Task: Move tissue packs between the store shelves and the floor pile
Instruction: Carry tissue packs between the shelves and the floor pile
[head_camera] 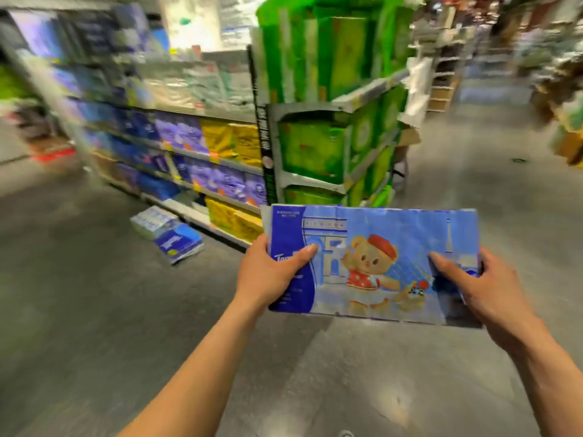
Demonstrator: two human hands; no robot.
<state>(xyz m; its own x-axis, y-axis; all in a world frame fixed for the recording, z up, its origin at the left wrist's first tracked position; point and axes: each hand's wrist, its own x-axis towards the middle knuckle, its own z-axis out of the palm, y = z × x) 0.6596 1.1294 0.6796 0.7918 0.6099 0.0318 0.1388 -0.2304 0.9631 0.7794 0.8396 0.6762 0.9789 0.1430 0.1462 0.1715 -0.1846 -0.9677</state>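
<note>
I hold a wide blue tissue pack (378, 247) with a cartoon bear printed on it, flat in front of me at waist height. My left hand (271, 272) grips its left end, thumb on top. My right hand (473, 285) grips its right end the same way. On the grey floor (94, 294) to the left lies a small pile of blue and white tissue packs (168, 233), right at the foot of the shelves (195, 152). Those shelves carry purple, blue and yellow packs.
A shelf end unit stacked with green packs (328, 121) stands straight ahead behind the held pack. An aisle runs on to the right past it, with blurred displays (564, 121) at the far right. The whole view is motion-blurred.
</note>
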